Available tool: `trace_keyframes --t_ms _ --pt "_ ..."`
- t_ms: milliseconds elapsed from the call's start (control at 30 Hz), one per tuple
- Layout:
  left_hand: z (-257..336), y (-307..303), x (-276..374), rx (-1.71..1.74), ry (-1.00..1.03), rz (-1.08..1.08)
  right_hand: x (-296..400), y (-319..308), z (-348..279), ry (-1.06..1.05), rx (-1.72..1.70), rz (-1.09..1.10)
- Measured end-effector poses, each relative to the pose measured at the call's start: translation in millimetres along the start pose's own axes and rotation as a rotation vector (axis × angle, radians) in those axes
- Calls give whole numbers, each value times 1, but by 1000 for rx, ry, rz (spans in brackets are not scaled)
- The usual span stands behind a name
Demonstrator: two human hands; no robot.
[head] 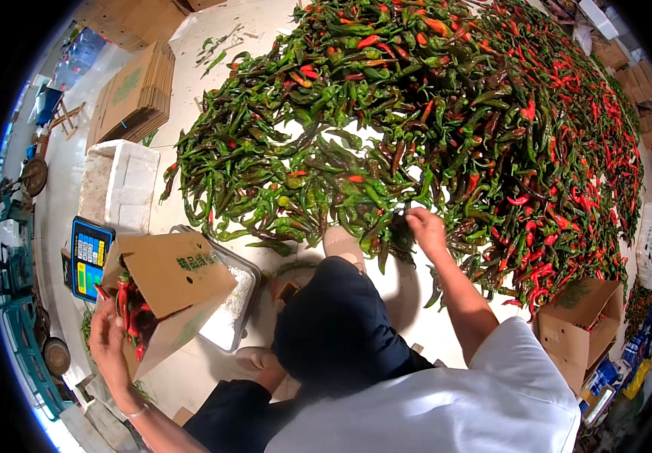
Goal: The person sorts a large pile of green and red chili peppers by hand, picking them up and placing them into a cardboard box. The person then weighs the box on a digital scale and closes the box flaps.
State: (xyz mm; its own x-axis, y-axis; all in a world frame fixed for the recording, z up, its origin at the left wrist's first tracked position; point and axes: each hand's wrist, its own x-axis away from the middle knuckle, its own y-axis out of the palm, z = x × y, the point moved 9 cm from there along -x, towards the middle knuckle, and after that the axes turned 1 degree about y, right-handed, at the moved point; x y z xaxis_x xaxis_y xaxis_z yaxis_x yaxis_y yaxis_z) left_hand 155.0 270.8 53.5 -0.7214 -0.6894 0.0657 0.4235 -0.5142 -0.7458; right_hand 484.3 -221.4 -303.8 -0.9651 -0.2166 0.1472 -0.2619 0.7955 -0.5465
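My left hand [108, 337] is at the open mouth of a cardboard box [184, 272] that tilts on its side at the left. Its thumb lies against long red chili peppers [128, 311] in the opening, but whether the fingers grip peppers or the box edge is unclear. Further right, my right hand [429, 231] reaches down to the near edge of a wide heap of green and dark chili peppers [314, 164], fingers curled. A dark, blurred pepper cluster [400, 229] is beside its fingertips; I cannot tell whether they hold it.
Under the box is a scale's platform [230, 328], with its blue keypad display [91, 257] beside it. A white foam box [131, 181] and flattened cartons [133, 93] stand beyond. Redder peppers [563, 221] spread at right, near an open carton [569, 334]. My shoe [342, 243] meets the heap.
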Motion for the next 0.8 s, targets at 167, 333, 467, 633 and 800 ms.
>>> trace_keyframes --t_ms 167,333,467,633,800 --pt "79 127 9 100 255 -328 -21 62 -19 -199 645 -62" --pt "46 238 12 288 30 -602 -38 64 0 -37 584 -319" --pt "37 322 5 588 -212 -734 -27 56 34 201 122 -362" --pt "24 404 11 961 -392 -729 15 71 -29 419 -494 -344" --pt "-5 443 24 1076 -643 -714 3 65 -21 244 -437 14"
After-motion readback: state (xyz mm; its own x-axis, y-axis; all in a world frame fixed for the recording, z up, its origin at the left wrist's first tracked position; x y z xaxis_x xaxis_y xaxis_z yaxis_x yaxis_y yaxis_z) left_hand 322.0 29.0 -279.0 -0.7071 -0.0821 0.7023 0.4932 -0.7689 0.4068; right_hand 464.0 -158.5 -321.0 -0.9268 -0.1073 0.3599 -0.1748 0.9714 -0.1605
